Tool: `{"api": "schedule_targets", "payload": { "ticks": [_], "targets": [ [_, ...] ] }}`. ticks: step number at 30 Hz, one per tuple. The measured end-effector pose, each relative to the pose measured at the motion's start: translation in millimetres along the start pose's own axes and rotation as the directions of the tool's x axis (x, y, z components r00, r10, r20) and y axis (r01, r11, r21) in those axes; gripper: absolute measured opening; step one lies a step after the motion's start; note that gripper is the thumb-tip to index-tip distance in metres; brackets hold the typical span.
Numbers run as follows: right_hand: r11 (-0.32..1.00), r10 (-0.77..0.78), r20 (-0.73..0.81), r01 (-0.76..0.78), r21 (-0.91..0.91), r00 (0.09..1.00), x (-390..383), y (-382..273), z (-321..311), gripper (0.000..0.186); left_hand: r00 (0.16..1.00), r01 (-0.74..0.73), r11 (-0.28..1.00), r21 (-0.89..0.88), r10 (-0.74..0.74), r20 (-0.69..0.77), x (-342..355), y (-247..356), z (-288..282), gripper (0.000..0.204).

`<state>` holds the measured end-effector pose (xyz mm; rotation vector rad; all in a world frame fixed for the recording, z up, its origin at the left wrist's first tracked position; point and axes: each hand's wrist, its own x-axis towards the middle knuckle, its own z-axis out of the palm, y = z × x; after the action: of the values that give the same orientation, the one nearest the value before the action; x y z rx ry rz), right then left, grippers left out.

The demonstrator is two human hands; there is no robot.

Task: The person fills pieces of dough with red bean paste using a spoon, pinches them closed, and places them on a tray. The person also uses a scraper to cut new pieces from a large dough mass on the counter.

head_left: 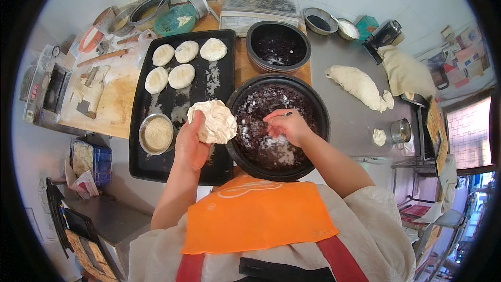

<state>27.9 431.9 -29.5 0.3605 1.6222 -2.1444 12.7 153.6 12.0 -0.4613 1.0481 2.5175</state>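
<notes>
My left hand [191,143] is closed around the edge of a flat, wrinkled piece of dough [215,121], held up between the baking tray and the basin. Over the wide black basin [323,141], my right hand [289,126] grips a thin tool [287,114]; only its dark end shows, so its kind is unclear. Dark, crumbly filling with white powder [261,149] lies in that basin. On the black baking tray [182,164] to the left sit several round filled buns [181,75] and a metal bowl of pale seeds or grains [158,134].
Behind the basin stands a dark pot [308,47], with a scale [261,2] farther back. A long dough piece [360,86], a small dough lump [379,137] and a metal cup [401,130] lie right. Wooden rolling pins [103,57] and a green bowl [175,20] are left.
</notes>
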Motion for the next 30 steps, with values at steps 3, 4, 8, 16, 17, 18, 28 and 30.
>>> {"api": "schedule_targets", "payload": {
  "ticks": [3, 4, 8, 16, 17, 18, 28, 30],
  "targets": [
    [0.999, -0.027, -0.047, 0.029, 0.043, 0.999, -11, -9, -2, 0.021, 0.992, 0.006, 0.996, 0.091, 0.006, -0.127, -2, -1, 7, 0.034],
    [0.996, -0.059, -0.066, 0.063, 0.056, 0.996, -17, -15, -2, 0.021, 0.988, 0.016, 0.992, 0.127, 0.004, -0.156, -2, -3, 12, 0.033],
    [0.936, -0.351, -0.14, 0.345, -0.067, 0.926, -46, -24, 10, 0.019, 0.979, 0.101, 0.956, 0.275, -0.047, -0.196, -7, -24, 43, 0.035],
    [0.049, -0.884, 0.271, 0.652, -0.757, 0.381, -68, -21, 35, 0.021, 0.953, 0.304, 0.951, -0.064, -0.303, 0.018, 28, -67, 50, 0.043],
    [0.131, -0.906, 0.18, 0.661, -0.739, 0.382, -70, -22, 31, 0.02, 0.953, 0.302, 0.951, -0.062, -0.3, 0.035, 28, -67, 50, 0.043],
    [0.566, -0.789, -0.13, 0.629, -0.534, 0.6, -71, -22, 34, 0.02, 0.954, 0.299, 0.952, -0.061, -0.296, 0.051, 28, -68, 50, 0.044],
    [0.988, -0.144, -0.172, 0.131, -0.084, 0.975, -64, -42, -6, 0.02, 0.988, 0.009, 0.935, 0.355, -0.063, 0.141, 7, -55, 54, 0.031],
    [0.935, -0.297, -0.272, 0.221, -0.277, 0.915, -50, -41, -23, 0.015, 0.979, -0.18, 0.778, 0.602, 0.086, 0.183, 1, -38, 58, 0.024]
  ]
}}
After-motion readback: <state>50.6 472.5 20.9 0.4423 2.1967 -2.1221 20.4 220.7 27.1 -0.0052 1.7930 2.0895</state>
